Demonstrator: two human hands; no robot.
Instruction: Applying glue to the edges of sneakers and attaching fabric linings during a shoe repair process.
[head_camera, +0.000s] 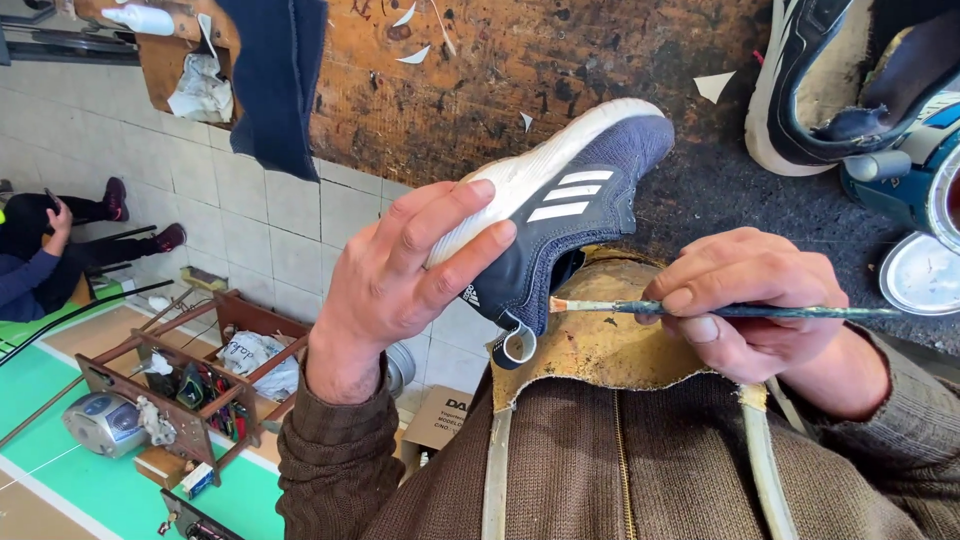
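Scarred wooden workbench ahead, my left hand curled around the navy sneaker over my lap, right hand pinching a thin brush at its heel opening; a loose grip could smear glue onto the knit.

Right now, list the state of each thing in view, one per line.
Left hand: gripping the shoe's sole.
Shoe: held up, toe away from the person.
Right hand: pinching the brush.
Brush: level, tip at the shoe's heel.
Second shoe: lying on the bench.
Can lid: off, lying flat.
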